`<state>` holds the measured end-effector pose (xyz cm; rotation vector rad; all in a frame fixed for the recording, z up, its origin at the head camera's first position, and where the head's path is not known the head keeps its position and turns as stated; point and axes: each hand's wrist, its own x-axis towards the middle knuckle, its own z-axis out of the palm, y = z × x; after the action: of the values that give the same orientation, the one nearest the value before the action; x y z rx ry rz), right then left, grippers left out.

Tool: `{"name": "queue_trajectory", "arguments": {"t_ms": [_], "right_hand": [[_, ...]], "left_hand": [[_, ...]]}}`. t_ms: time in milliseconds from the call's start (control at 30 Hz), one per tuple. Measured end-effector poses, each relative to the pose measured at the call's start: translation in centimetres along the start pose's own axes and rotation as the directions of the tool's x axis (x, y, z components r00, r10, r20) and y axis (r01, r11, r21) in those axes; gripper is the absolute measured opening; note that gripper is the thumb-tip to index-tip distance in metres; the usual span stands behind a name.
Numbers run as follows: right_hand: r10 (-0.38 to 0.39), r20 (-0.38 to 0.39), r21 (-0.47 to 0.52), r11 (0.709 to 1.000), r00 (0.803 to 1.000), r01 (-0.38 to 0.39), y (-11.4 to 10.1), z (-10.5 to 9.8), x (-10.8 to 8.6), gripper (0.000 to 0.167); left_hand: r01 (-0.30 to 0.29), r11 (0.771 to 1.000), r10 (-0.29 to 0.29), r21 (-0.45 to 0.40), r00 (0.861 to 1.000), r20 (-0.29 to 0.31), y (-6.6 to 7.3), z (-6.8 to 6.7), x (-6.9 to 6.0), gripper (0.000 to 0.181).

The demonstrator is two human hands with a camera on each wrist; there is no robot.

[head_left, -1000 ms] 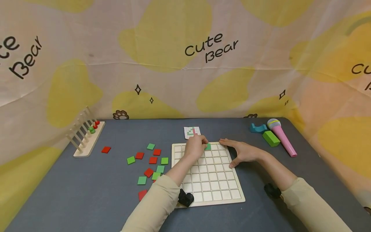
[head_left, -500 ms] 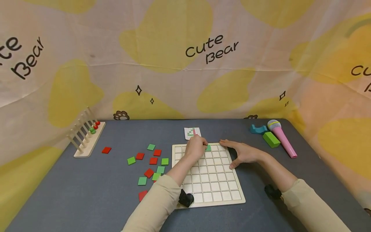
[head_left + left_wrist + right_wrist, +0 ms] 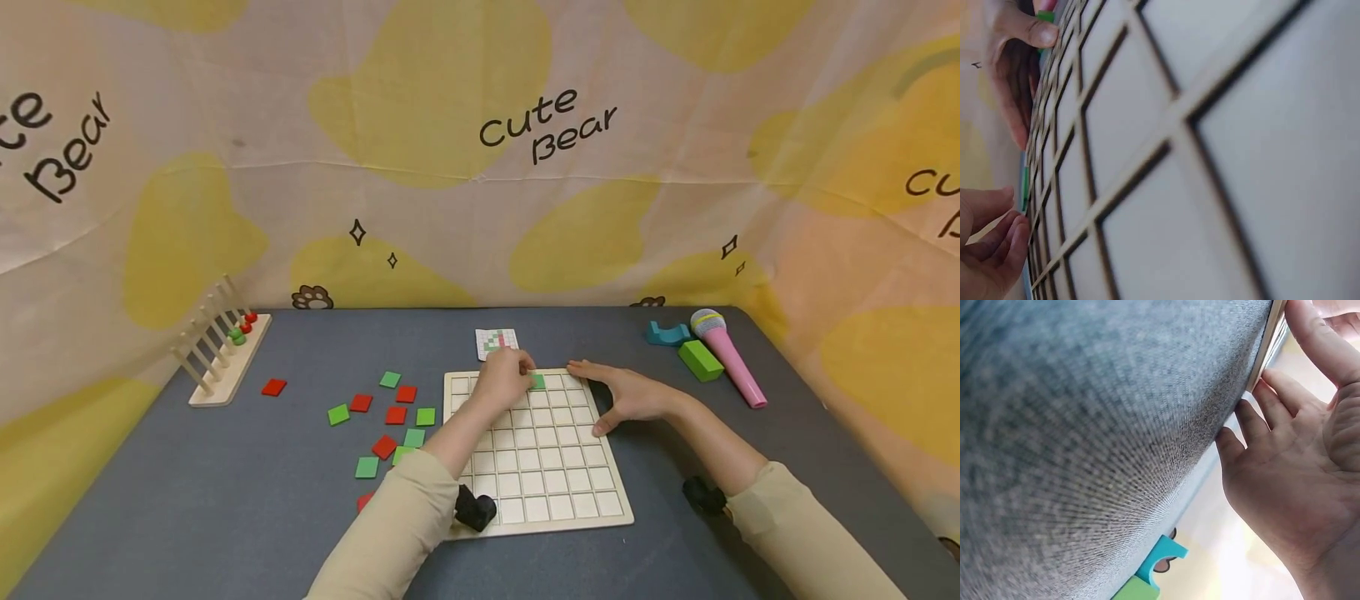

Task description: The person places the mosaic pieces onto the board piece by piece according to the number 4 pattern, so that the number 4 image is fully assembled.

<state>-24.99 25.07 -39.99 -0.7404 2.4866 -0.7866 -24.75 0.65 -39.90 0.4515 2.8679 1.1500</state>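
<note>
A pale wooden grid board (image 3: 551, 458) lies flat in front of me. In its far row sits a green square tile (image 3: 538, 382), also seen edge-on as a thin green strip (image 3: 1025, 182) in the left wrist view. My left hand (image 3: 504, 379) is over the far part of the board, its fingertips just left of that tile. In the left wrist view, the left thumb and forefinger stand slightly apart beside the tile, with nothing visible between them. My right hand (image 3: 633, 393) spreads along the board's right side, fingers at the far corner and thumb on the edge.
Several red tiles (image 3: 396, 415) and green tiles (image 3: 367, 467) are scattered left of the board. A pattern card (image 3: 496, 340) lies beyond it. A peg rack (image 3: 242, 367) with beads stands far left. A pink microphone (image 3: 731, 358), green block (image 3: 701, 361) and teal piece (image 3: 668, 333) lie right.
The left hand has drawn back slightly to the left, and its forearm has shifted left. The green tile stays in the far row. The right hand has not visibly moved.
</note>
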Motion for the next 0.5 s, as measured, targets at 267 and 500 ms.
{"name": "queue_trajectory", "arguments": {"t_ms": [267,500], "right_hand": [[0.002,0.010,0.001,1.000,1.000,-0.002,-0.1,0.0,0.0,0.109],[-0.002,0.003,0.005,1.000,1.000,0.002,-0.1,0.0,-0.1,0.109]], "left_hand": [[-0.018,0.992,0.022,-0.121,0.999,0.034,-0.9,-3.4,0.0,0.022],[0.004,0.996,-0.006,-0.089,1.000,-0.018,-2.6,-7.7,-0.2,0.025]]}}
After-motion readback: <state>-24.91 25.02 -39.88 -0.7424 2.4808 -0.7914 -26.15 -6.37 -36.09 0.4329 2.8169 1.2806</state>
